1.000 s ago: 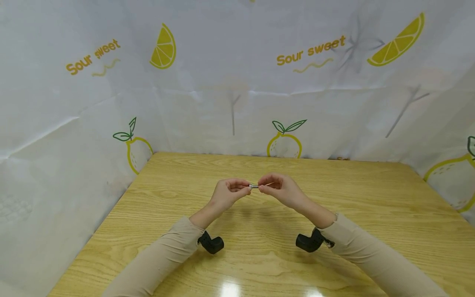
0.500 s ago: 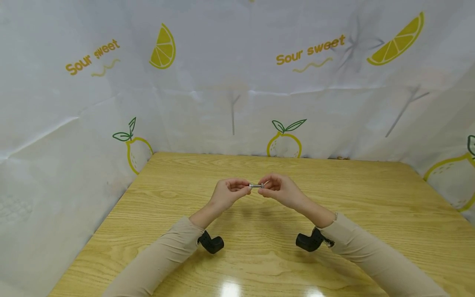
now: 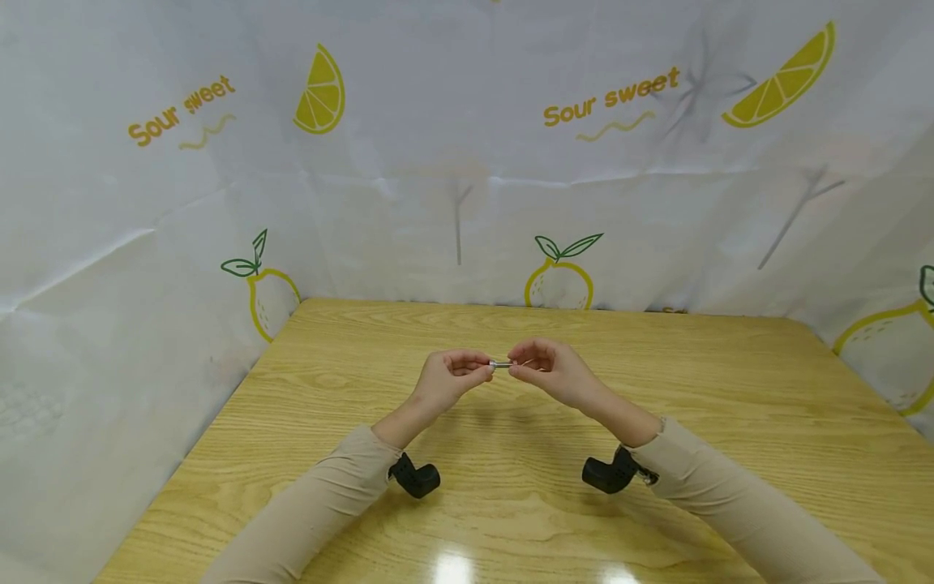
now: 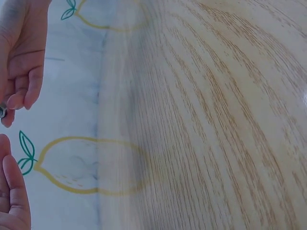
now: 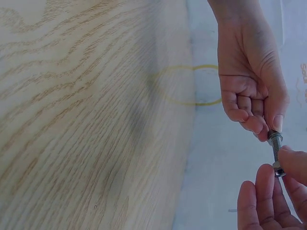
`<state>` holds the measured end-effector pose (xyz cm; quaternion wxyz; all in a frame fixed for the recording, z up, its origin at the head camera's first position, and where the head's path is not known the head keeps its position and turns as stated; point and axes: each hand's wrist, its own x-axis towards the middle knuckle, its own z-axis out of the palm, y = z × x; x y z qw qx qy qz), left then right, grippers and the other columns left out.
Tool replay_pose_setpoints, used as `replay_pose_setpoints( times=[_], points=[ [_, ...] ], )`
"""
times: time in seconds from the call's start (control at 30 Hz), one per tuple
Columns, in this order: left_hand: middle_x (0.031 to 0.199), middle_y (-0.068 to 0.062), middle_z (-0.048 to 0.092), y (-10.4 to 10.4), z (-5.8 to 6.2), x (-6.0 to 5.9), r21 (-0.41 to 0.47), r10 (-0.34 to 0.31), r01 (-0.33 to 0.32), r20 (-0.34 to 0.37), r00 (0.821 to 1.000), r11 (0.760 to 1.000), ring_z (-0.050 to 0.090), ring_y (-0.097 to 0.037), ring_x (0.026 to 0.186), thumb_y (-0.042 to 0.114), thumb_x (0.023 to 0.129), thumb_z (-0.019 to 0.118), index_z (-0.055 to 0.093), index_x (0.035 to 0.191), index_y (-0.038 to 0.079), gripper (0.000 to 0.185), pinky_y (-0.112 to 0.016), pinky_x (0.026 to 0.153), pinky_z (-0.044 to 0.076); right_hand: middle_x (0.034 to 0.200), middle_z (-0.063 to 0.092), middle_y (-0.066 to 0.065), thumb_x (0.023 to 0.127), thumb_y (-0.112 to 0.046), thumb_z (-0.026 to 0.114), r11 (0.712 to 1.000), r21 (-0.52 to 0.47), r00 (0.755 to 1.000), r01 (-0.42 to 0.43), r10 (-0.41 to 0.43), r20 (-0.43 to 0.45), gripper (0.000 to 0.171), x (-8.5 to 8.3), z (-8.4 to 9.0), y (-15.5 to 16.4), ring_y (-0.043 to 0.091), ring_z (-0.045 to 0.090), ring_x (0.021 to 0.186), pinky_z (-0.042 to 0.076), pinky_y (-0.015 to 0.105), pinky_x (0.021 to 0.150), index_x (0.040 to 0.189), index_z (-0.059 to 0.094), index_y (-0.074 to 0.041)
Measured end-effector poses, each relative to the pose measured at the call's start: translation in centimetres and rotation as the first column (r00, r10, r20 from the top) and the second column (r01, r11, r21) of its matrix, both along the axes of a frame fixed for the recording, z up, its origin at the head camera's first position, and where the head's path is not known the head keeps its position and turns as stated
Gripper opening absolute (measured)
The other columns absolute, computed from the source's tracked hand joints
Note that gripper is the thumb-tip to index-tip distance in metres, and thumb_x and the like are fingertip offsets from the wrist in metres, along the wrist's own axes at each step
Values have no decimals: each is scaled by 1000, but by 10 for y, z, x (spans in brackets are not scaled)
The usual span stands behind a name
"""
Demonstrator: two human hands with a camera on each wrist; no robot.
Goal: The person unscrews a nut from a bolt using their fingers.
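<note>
Above the table (image 3: pixel 350 357), your left hand (image 3: pixel 447 380) pinched the bolt (image 3: pixel 500 365) by its head to steady it, while just right of the bolt your right hand (image 3: pixel 549 375) pinched the nut (image 5: pixel 277 168) on its shaft.

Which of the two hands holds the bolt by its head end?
The left hand pinches the head end of the bolt. The right hand instead has its fingertips on the nut farther along the shaft.
</note>
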<state>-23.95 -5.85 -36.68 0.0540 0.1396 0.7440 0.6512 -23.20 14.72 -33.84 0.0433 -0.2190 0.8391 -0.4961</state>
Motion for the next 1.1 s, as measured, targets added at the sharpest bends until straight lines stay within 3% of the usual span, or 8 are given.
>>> replay_pose_setpoints(
  times=[0.1, 0.37, 0.57, 0.7, 0.93, 1.1],
  points=[
    [90, -7, 70, -1, 0, 0, 1, -4, 4, 4, 1000, 1000, 67, -33, 93, 11, 86, 67, 67, 106, 0, 23, -48, 87, 53, 109, 63, 18, 89, -15, 63, 1000, 12, 1000, 4, -3, -4, 29, 0, 0, 0, 20, 64, 91, 53, 24, 76, 112, 59, 3],
    [94, -13, 70, -1, 1, 2, -1, -13, 13, -9, 1000, 1000, 65, -37, 95, 11, 86, 66, 67, 106, -1, 23, -47, 87, 53, 104, 64, 18, 89, -14, 64, 1000, 17, 1000, -5, 5, -6, 29, -1, -2, 1, 11, 62, 84, 54, 26, 74, 112, 60, 3],
    [96, -14, 70, 0, 0, 1, -6, -13, 13, -4, 1000, 1000, 63, -41, 98, 11, 86, 66, 67, 106, 0, 23, -48, 87, 53, 100, 64, 27, 91, -12, 61, 998, -18, 997, -57, 58, 52, 29, -1, -4, 2, 24, 67, 85, 55, 44, 81, 113, 57, 6],
    [94, -12, 70, 0, 1, 2, -7, -7, 7, -8, 1000, 1000, 64, -40, 97, 11, 86, 66, 68, 105, 0, 22, -47, 86, 53, 99, 64, 29, 91, -13, 61, 998, -19, 996, -57, 58, 64, 30, -1, -4, 2, 18, 67, 82, 56, 43, 81, 114, 56, 6],
    [96, -15, 70, -1, 2, 2, -11, -7, 7, -2, 1000, 1000, 64, -39, 97, 12, 86, 66, 67, 106, 0, 23, -47, 86, 53, 99, 65, 23, 91, -16, 62, 999, -12, 998, -37, 38, 44, 30, -1, -4, 2, 39, 64, 93, 53, 49, 82, 114, 57, 2],
    [95, -14, 70, -1, 2, 2, -12, 1, -1, 2, 1000, 1000, 64, -39, 96, 11, 86, 67, 68, 105, 1, 22, -46, 86, 53, 104, 62, 26, 92, -18, 59, 999, -21, 998, -39, 40, 45, 30, -1, -3, 2, 42, 62, 96, 52, 49, 86, 113, 57, 3]
  ],
)
